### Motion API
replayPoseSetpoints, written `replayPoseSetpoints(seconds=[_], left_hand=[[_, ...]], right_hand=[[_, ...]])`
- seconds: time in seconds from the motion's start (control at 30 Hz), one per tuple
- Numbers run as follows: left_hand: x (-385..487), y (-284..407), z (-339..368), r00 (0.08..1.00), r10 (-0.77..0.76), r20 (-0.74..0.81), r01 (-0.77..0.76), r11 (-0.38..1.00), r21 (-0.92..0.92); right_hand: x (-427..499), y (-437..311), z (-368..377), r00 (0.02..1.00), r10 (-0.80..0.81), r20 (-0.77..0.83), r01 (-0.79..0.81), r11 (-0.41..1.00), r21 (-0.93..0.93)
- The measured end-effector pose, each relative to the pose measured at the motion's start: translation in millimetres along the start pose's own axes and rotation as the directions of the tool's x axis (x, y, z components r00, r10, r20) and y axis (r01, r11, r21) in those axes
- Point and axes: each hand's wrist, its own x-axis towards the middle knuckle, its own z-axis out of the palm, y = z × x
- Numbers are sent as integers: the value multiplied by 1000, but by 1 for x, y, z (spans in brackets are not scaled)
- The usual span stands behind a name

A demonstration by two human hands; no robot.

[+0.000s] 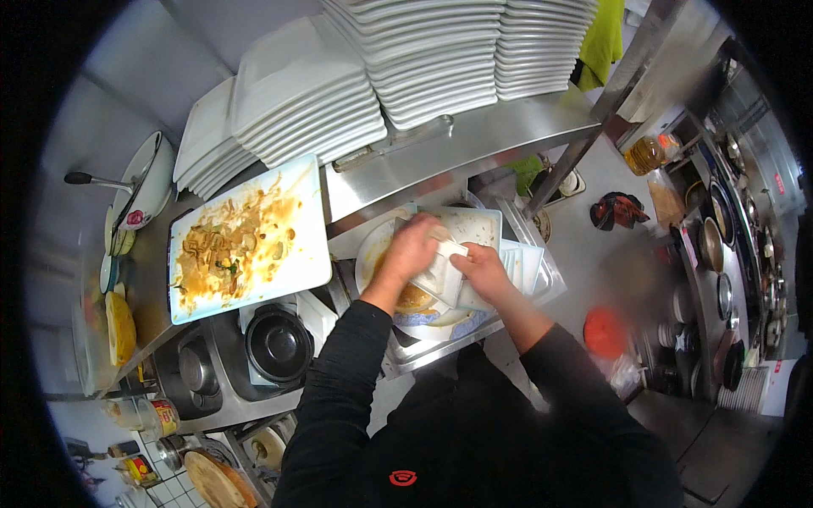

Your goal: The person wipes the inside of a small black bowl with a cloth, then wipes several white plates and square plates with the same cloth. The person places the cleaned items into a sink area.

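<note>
My right hand (481, 270) grips the edge of a small white rectangular dish (443, 282), held tilted over a sink-like steel basin. My left hand (413, 244) is closed at the dish's other side, its fingers blurred. Beneath the hands lies a round plate (370, 257) with yellow-brown residue and a blue pattern. Behind it, a larger pale rectangular dish (479, 225) carries dark crumbs. Several smaller pale dishes (530, 263) overlap to the right of my right hand.
A food-smeared rectangular platter (305, 254) juts over the shelf edge at left. Tall stacks of white plates (438, 70) stand on the steel shelf (508, 130). Below the platter sits a black bowl (279, 343). A red object (603, 331) is beyond my right arm.
</note>
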Motion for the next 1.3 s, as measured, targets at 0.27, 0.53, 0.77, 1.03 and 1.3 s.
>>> replayPoseSetpoints(seconds=[0.27, 0.53, 0.77, 1.03, 1.3], left_hand=[[-33, -60, 8, 909, -342, -236, 184, 840, -510], [-59, 40, 75, 827, -188, -531, 77, 972, -223], [-41, 41, 46, 864, -147, -482, 35, 971, -235], [-124, -15, 0, 510, -848, -144, 172, 265, -949], [-295, -149, -89, -15, -976, -219, 76, 217, -973]], right_hand=[[-4, -10, -24, 980, 123, -155, 18, 723, 691], [16, 26, 24, 885, 272, -379, 114, 662, 741], [-8, 8, 26, 959, 21, -282, -46, 995, -86], [-44, 13, 98, 900, -306, 311, 437, 631, -641], [-20, 65, 124, 875, -403, 269, 481, 659, -578]])
